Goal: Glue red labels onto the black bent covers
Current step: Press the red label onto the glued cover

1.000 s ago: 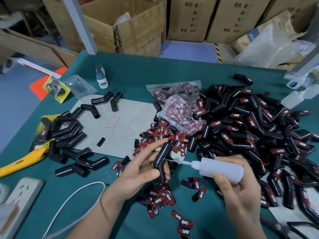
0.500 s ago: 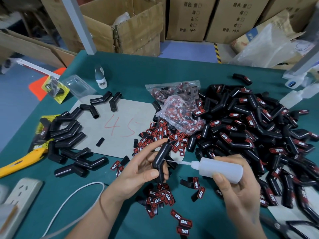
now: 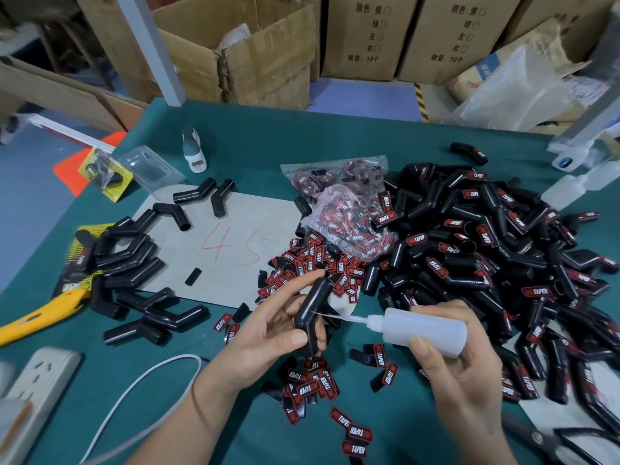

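Item: glue going onto one black bent cover (image 3: 312, 312)

Your left hand (image 3: 268, 333) grips the cover upright above the loose red labels (image 3: 310, 385); your right hand (image 3: 459, 374) grasps the glue bottle (image 3: 424, 330) (nozzle tip touching the cover); labelled covers (image 3: 486, 250) piled right.

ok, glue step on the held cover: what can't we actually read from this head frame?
- Glue on the black bent cover: bottle nozzle tip too thin to show contact or a bead.
- Cover's lower end: hidden by the left hand.
- Scissors: blurred, cut by the bottom edge.
- Bagged labels: blurred through plastic.
- Right hand: palm side faces away.
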`<state>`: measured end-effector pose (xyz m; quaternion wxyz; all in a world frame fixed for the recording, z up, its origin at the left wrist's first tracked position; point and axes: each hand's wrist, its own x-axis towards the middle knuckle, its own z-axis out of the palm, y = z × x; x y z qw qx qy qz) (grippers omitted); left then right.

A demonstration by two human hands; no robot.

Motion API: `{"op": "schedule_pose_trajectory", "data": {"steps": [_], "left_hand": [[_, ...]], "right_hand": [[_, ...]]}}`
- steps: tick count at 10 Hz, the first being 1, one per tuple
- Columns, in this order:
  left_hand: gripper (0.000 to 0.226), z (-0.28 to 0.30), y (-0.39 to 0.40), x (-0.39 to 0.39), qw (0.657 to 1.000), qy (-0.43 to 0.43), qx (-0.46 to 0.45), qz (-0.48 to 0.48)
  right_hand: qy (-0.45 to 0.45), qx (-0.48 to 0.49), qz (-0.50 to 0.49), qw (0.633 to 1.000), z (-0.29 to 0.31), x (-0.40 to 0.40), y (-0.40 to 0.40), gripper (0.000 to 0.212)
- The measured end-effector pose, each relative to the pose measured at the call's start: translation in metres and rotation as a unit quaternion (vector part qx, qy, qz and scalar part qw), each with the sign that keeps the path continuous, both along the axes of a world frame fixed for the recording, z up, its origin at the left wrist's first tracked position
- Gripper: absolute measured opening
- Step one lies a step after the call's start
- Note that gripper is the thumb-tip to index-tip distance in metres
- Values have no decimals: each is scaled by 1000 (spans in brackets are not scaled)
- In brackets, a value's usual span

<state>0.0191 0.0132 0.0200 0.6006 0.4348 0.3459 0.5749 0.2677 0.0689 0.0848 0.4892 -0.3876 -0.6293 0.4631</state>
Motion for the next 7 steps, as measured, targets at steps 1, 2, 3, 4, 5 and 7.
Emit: {"op": "schedule_pose_trajectory", "data": {"steps": [1, 2, 3, 4, 5, 7], "left_hand": [[77, 0, 0, 0, 1000, -2, -1, 1], [77, 1, 0, 0, 1000, 1, 1, 1], [77, 1, 0, 0, 1000, 2, -1, 2], [76, 2, 0, 0, 1000, 0, -1, 2], [76, 3, 0, 0, 1000, 5, 0, 2], [76, 4, 0, 1, 1000, -4, 0, -3]], "right_hand": [[3, -2, 1, 1000, -1, 1, 0, 26], [7, 1, 1, 1000, -1, 1, 0, 28], [2, 4, 4, 1000, 0, 0, 0, 28], [6, 1, 3, 1000, 0, 1, 0, 28], [5, -1, 3, 1000, 0, 0, 0, 27], [10, -5, -2, 1000, 0, 2, -1, 27]]}}
